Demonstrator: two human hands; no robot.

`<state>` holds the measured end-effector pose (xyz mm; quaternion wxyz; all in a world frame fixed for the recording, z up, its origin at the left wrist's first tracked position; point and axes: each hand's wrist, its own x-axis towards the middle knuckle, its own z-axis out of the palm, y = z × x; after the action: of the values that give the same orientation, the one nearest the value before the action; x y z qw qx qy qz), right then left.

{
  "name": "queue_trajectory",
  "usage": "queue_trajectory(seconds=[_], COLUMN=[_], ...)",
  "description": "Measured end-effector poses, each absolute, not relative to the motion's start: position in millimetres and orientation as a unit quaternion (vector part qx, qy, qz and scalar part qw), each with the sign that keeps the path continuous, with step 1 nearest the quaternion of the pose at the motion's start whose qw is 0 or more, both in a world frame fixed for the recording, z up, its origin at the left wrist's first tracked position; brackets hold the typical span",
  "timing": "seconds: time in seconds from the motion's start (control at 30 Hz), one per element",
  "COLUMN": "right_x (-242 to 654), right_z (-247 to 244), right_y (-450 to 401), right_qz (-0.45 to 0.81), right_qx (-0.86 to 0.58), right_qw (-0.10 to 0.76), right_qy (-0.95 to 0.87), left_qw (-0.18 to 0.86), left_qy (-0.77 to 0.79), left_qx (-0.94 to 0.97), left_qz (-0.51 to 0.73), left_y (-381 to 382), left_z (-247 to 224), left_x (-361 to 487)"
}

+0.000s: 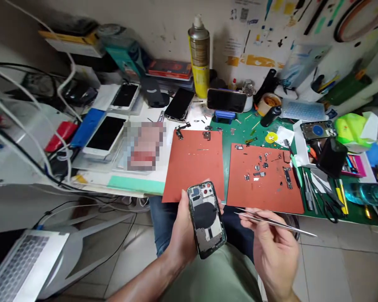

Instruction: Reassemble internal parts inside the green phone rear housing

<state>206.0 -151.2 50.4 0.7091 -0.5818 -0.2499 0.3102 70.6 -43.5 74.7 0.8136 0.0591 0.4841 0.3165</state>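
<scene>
My left hand [184,228] is closed around a phone housing [207,216], held tilted above my lap in front of the table edge. Its inner side faces me, showing a round black pad in the middle and camera openings at the top. Between the thumb and fingers of my right hand [272,243] is a pair of metal tweezers [275,222], its tips pointing left toward the housing but apart from it. Two orange-brown mats, a left mat [193,167] and a right mat [239,188], lie just beyond my hands. Small phone parts [260,173] are spread over the right one.
A yellow spray can [201,63] stands at the back near a phone on a blue stand [225,115]. Several phones lie on the left. Scissors [329,203], screwdrivers and a clear blue bottle [368,194] lie at right. White cables [25,113] hang at left above a laptop [28,264].
</scene>
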Motion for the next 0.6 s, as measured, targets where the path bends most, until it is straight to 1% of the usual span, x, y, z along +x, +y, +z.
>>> queue_trajectory(seconds=[0.27, 0.5, 0.6], right_x=[162.2, 159.3, 161.5], right_z=[25.1, 20.9, 24.1], right_y=[-147.7, -147.0, -144.2], right_qz=[0.227, 0.196, 0.183], right_qx=[-0.65, -0.662, -0.668], right_qw=[0.643, 0.603, 0.588], right_qy=[-0.334, -0.399, -0.417], left_qw=[0.795, 0.784, 0.796], left_qy=[0.494, 0.558, 0.525], left_qx=[-0.001, -0.036, -0.024], left_qz=[0.351, 0.271, 0.299], left_y=[-53.9, -55.2, -57.1], left_z=[74.7, 77.6, 74.2], left_x=[63.4, 60.2, 59.5])
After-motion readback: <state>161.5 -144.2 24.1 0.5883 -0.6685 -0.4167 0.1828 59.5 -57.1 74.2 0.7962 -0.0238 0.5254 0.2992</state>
